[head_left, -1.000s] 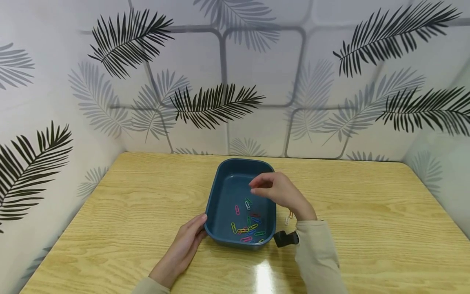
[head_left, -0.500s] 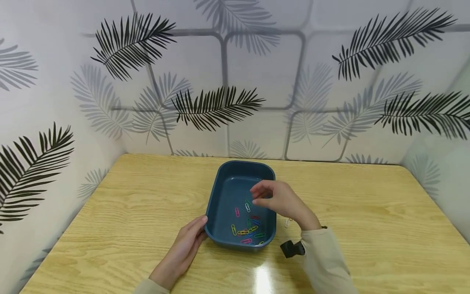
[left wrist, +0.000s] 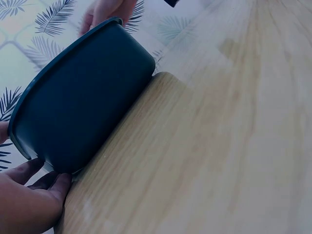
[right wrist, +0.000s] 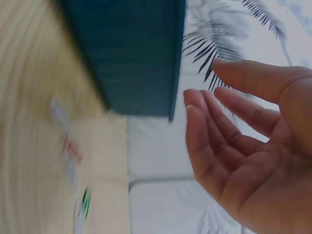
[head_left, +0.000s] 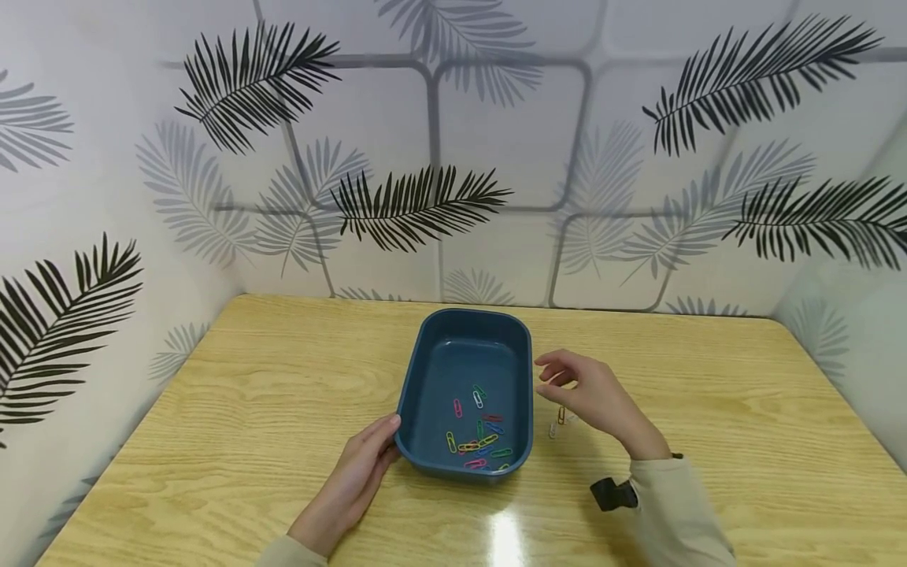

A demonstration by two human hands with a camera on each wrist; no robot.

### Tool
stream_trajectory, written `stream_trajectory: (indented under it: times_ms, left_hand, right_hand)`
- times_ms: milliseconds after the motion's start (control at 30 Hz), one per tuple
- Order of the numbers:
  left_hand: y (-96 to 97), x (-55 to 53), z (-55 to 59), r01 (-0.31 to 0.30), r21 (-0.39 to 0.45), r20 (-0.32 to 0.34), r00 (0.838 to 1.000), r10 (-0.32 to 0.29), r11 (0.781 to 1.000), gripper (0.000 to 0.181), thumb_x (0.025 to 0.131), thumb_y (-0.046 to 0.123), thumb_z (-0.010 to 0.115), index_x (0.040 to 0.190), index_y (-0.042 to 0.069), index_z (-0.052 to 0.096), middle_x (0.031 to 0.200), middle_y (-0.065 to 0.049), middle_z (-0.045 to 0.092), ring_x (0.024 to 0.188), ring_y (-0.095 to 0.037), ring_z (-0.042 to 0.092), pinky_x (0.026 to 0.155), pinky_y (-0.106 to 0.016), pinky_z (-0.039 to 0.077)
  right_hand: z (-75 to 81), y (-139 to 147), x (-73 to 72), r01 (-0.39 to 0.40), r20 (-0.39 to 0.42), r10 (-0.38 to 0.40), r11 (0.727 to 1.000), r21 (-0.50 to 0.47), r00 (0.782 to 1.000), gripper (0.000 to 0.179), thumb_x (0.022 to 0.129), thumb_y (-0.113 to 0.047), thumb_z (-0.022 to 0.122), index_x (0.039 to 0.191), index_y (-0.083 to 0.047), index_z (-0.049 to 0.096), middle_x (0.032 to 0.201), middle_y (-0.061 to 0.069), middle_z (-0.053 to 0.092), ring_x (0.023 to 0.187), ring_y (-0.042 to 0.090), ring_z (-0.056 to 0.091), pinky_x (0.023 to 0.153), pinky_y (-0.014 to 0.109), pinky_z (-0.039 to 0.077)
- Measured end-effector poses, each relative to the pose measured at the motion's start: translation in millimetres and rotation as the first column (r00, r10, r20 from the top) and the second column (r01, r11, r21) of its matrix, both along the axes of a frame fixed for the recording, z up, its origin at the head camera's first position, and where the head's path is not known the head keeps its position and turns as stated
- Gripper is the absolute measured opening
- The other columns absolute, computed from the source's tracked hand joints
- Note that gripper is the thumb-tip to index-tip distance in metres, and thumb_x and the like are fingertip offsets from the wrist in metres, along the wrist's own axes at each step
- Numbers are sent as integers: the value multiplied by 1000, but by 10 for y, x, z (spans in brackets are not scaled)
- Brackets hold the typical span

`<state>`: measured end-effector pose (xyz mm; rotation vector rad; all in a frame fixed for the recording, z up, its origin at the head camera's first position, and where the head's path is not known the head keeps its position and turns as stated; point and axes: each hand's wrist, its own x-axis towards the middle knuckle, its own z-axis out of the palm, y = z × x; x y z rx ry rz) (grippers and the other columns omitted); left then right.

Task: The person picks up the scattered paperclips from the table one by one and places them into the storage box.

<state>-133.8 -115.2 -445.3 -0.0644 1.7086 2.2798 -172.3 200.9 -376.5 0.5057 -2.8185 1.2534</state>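
Note:
A dark blue plastic bin (head_left: pixel 425 378) stands on the table, with paper clips of several colours (head_left: pixel 478 446) lying mostly towards its near end. My left hand (head_left: pixel 357 472) holds the bin's near left corner, the thumb at the rim. In the left wrist view, the fingers of that hand (left wrist: pixel 31 195) bend against the bin's lower wall. Just outside the bin's right side hovers my right hand (head_left: pixel 591 394), its fingers loosely bent and apart from the thumb. Nothing shows between them in the right wrist view, where the hand (right wrist: pixel 248 146) is beside the bin's wall.
A few loose clips lie on the table right of the bin, among them a white paper clip (head_left: pixel 553 431) and an orange paper clip (head_left: pixel 562 415). The right wrist view also shows a green clip (right wrist: pixel 86 202). A leaf-patterned wall (head_left: pixel 496 260) rises behind the wooden table (head_left: pixel 298 362).
My right hand has moved from above the bin's inside, across its right rim, to above the table. The left hand and the bin have kept their place.

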Motion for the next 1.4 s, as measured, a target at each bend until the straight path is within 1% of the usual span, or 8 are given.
stream_trajectory:
  times_ms: [133,267,500,667,800,1033,1233,1400]
  left_hand:
    - [-1,-8,-1,1,6,0,1000,-1,1000,61,100,32,53,141,-11,37,146,-25,37,133,-28,37,105,-31,36]
    - [3,-23,-7,-2,9,1,1000,2,1000,61,100,31,54,141,-11,38,145,-24,38,131,-27,39,105,-31,37]
    - [12,-38,-27,-11,9,-7,1000,11,1000,60,100,31,54,139,-12,41,141,-22,43,123,-21,46,100,-28,41]
    - [7,-36,-38,-1,12,-11,1000,2,1000,60,100,31,54,139,-12,40,141,-22,43,123,-21,47,100,-28,41]
    - [2,-36,-44,4,15,-8,1000,-4,1000,60,100,31,54,140,-12,39,142,-22,42,124,-21,46,100,-27,41]
    - [0,-27,-33,3,14,-3,1000,-3,1000,61,100,32,54,140,-11,39,142,-23,41,124,-21,45,101,-28,40]
    - [1,-22,-22,-12,11,7,1000,12,1000,59,100,30,54,139,-12,40,141,-23,42,124,-22,45,100,-28,41]
    - [-7,-12,-14,-10,9,10,1000,10,1000,58,100,30,53,139,-11,40,142,-23,41,126,-24,43,102,-29,39]
  right_hand:
    - [-69,174,-11,-18,49,14,996,86,999,32,89,-8,69,116,6,62,101,16,65,90,29,64,73,41,54]
    - [-111,320,-30,-39,76,24,981,192,997,32,85,-8,72,111,9,63,99,19,65,89,31,63,75,44,53]
    - [-165,520,-45,-8,148,-38,954,299,988,32,80,-3,74,107,10,63,96,20,64,89,35,61,77,49,51]
    - [-182,560,-32,4,222,-80,946,324,972,32,77,-2,75,106,7,64,93,17,63,86,33,59,75,49,50]
    - [-219,524,-23,4,262,-90,951,310,961,32,73,-1,77,103,5,65,91,14,62,84,29,58,72,47,50]
    - [-275,466,-37,8,205,-84,937,348,975,14,78,5,69,91,2,66,82,10,64,75,24,58,67,41,51]
    - [-274,460,-39,7,222,-88,940,342,971,13,79,5,72,90,2,65,82,8,64,74,22,58,64,38,50]
    - [-272,480,-47,-30,238,-53,942,333,970,12,80,5,68,90,2,63,83,8,63,74,21,57,64,37,49]
